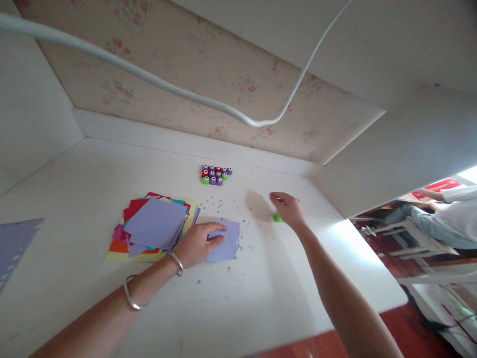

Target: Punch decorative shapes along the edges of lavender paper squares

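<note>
My left hand [201, 242] lies over the left part of a lilac sheet of paper [228, 248] and holds it on the table. Its thumb and index finger rest on top; the other fingers are mostly hidden. Small notches are cut along the sheet's right edge. To the right, my right hand [287, 208] is raised, its fingertips pinched together. Anything in the pinch is too small to make out. Just below that hand sits a green craft punch [278, 218], partly covered by it. Lilac paper bits [244, 221] are scattered between the hands.
A stack of coloured paper [156, 223] lies left of my left hand. Several purple, red and green craft punches [212, 174] stand in rows near the back. Another notched lilac sheet [17, 243] is at far left. A white cable [257, 123] hangs across above. A person [443, 219] sits at right.
</note>
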`<action>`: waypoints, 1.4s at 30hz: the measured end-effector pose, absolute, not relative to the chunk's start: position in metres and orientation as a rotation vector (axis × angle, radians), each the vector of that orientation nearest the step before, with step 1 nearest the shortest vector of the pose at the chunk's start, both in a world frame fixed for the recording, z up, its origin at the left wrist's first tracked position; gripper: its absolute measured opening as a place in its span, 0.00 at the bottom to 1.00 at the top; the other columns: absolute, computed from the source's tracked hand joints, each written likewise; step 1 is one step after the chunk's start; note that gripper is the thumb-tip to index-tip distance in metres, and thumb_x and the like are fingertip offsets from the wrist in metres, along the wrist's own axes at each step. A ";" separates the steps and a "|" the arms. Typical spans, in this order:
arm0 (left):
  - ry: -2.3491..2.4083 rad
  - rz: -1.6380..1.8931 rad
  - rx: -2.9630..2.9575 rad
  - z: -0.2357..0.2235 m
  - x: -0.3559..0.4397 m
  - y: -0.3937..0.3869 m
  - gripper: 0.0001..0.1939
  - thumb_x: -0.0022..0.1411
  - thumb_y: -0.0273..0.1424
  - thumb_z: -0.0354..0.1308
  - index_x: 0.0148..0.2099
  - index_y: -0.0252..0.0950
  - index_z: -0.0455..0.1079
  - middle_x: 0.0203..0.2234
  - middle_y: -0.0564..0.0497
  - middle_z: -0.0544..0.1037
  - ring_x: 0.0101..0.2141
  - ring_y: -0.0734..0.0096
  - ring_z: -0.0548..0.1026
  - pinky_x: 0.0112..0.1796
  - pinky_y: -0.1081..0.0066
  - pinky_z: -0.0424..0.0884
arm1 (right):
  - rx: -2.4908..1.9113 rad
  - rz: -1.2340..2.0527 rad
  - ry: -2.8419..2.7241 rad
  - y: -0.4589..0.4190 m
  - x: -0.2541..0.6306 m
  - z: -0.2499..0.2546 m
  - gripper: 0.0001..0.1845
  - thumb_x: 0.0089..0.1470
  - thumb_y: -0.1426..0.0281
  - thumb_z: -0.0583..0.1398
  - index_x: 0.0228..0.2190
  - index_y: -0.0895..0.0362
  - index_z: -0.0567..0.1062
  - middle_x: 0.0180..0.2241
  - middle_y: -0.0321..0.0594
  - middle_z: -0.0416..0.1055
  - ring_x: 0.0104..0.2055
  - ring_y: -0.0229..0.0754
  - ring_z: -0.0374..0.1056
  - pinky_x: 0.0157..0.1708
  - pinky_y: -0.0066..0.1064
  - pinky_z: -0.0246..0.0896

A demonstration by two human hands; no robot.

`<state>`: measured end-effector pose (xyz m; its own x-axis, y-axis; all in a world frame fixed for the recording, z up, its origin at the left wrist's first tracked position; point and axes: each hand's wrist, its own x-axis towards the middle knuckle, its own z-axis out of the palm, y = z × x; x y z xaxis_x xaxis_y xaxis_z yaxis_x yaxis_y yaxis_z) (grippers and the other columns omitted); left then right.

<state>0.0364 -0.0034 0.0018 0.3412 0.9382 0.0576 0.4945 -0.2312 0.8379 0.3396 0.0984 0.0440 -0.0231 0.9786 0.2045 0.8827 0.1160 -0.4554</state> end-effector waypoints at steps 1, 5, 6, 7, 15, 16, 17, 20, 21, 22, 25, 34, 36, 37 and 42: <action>1.253 0.751 1.857 0.002 0.036 -0.004 0.14 0.63 0.35 0.56 0.48 0.39 0.75 0.45 0.51 0.80 0.45 0.66 0.77 0.50 0.70 0.68 | -1.752 0.312 -2.021 0.106 0.325 0.043 0.18 0.58 0.61 0.55 0.42 0.54 0.80 0.38 0.43 0.79 0.37 0.45 0.75 0.40 0.34 0.68; 1.224 0.744 1.838 0.005 0.036 -0.004 0.14 0.64 0.34 0.53 0.49 0.38 0.74 0.45 0.51 0.80 0.43 0.67 0.77 0.50 0.70 0.68 | -1.623 0.380 -2.226 0.140 0.269 0.036 0.16 0.57 0.66 0.58 0.46 0.52 0.78 0.45 0.41 0.77 0.40 0.41 0.74 0.46 0.32 0.66; 1.217 0.744 1.834 0.005 0.036 -0.005 0.14 0.65 0.34 0.53 0.49 0.38 0.74 0.46 0.51 0.80 0.43 0.67 0.77 0.50 0.70 0.68 | -1.594 0.384 -2.269 0.148 0.256 0.034 0.18 0.57 0.66 0.58 0.48 0.53 0.77 0.48 0.42 0.76 0.41 0.42 0.74 0.48 0.33 0.65; 1.210 0.745 1.832 0.006 0.036 -0.005 0.14 0.65 0.33 0.53 0.49 0.38 0.74 0.46 0.51 0.80 0.44 0.67 0.77 0.50 0.70 0.68 | -1.568 0.380 -2.304 0.156 0.244 0.033 0.20 0.57 0.67 0.58 0.51 0.55 0.75 0.51 0.45 0.73 0.44 0.42 0.73 0.50 0.33 0.64; 1.185 0.759 1.830 0.005 0.036 -0.005 0.14 0.64 0.31 0.53 0.49 0.38 0.75 0.46 0.52 0.80 0.46 0.68 0.76 0.51 0.72 0.67 | -1.346 0.297 -2.568 0.198 0.169 0.026 0.26 0.63 0.68 0.53 0.61 0.56 0.63 0.63 0.47 0.58 0.65 0.46 0.53 0.63 0.36 0.47; 1.182 0.764 1.831 0.005 0.036 -0.005 0.14 0.64 0.31 0.53 0.49 0.38 0.75 0.46 0.52 0.79 0.47 0.68 0.76 0.51 0.72 0.67 | -1.323 0.291 -2.595 0.201 0.164 0.024 0.24 0.63 0.68 0.52 0.60 0.56 0.65 0.63 0.46 0.59 0.64 0.45 0.55 0.62 0.36 0.47; 1.177 0.769 1.832 0.004 0.036 -0.005 0.14 0.64 0.31 0.53 0.49 0.39 0.75 0.46 0.52 0.79 0.47 0.68 0.76 0.51 0.72 0.67 | -1.303 0.283 -2.616 0.203 0.161 0.022 0.23 0.64 0.68 0.51 0.58 0.56 0.67 0.62 0.45 0.61 0.64 0.45 0.56 0.62 0.36 0.48; 1.172 0.785 1.842 0.004 0.036 -0.006 0.14 0.63 0.31 0.54 0.49 0.40 0.75 0.46 0.53 0.80 0.47 0.68 0.76 0.51 0.72 0.67 | -1.275 0.250 -2.629 0.205 0.157 0.016 0.21 0.65 0.68 0.50 0.56 0.56 0.70 0.59 0.44 0.65 0.61 0.45 0.60 0.61 0.35 0.50; 1.172 0.789 1.843 0.004 0.035 -0.006 0.14 0.63 0.31 0.54 0.49 0.40 0.75 0.46 0.53 0.80 0.47 0.68 0.76 0.50 0.71 0.67 | -1.277 0.236 -2.620 0.205 0.157 0.015 0.21 0.65 0.69 0.49 0.57 0.56 0.69 0.59 0.43 0.66 0.61 0.44 0.61 0.60 0.35 0.51; 1.174 0.791 1.844 0.004 0.035 -0.006 0.14 0.63 0.31 0.54 0.49 0.40 0.75 0.46 0.52 0.80 0.47 0.68 0.76 0.50 0.71 0.68 | -1.283 0.221 -2.606 0.204 0.159 0.014 0.22 0.65 0.69 0.48 0.57 0.56 0.69 0.58 0.43 0.67 0.60 0.44 0.61 0.60 0.35 0.52; 1.178 0.784 1.842 0.004 0.035 -0.006 0.14 0.62 0.31 0.54 0.49 0.39 0.75 0.46 0.52 0.80 0.46 0.67 0.77 0.50 0.71 0.68 | -1.321 0.166 -2.541 0.202 0.167 0.013 0.23 0.65 0.73 0.46 0.58 0.58 0.67 0.57 0.45 0.68 0.59 0.43 0.63 0.59 0.34 0.53; 1.172 0.799 1.845 0.002 0.034 -0.006 0.15 0.62 0.30 0.54 0.50 0.40 0.75 0.46 0.52 0.80 0.47 0.67 0.76 0.51 0.70 0.67 | -1.366 0.054 -2.480 0.183 0.184 0.022 0.19 0.62 0.74 0.50 0.50 0.55 0.75 0.52 0.44 0.72 0.55 0.45 0.65 0.58 0.37 0.53; 1.168 0.799 1.858 0.003 0.033 -0.006 0.15 0.63 0.30 0.54 0.50 0.39 0.75 0.46 0.51 0.80 0.47 0.67 0.76 0.52 0.69 0.68 | -1.379 0.062 -2.509 0.178 0.183 0.023 0.18 0.62 0.69 0.53 0.51 0.56 0.75 0.50 0.46 0.73 0.54 0.48 0.66 0.57 0.38 0.55; 1.169 0.800 1.863 0.003 0.033 -0.006 0.15 0.62 0.30 0.54 0.50 0.39 0.75 0.46 0.51 0.80 0.48 0.67 0.76 0.52 0.69 0.68 | -1.387 0.073 -2.529 0.176 0.183 0.023 0.18 0.61 0.67 0.54 0.51 0.56 0.75 0.49 0.47 0.74 0.52 0.49 0.67 0.55 0.38 0.56; 1.171 0.810 1.875 0.002 0.033 -0.006 0.15 0.62 0.30 0.54 0.50 0.40 0.75 0.46 0.51 0.80 0.47 0.67 0.77 0.52 0.70 0.68 | -1.446 0.127 -2.585 0.167 0.183 0.024 0.15 0.58 0.69 0.58 0.46 0.54 0.76 0.43 0.44 0.77 0.44 0.46 0.71 0.45 0.33 0.62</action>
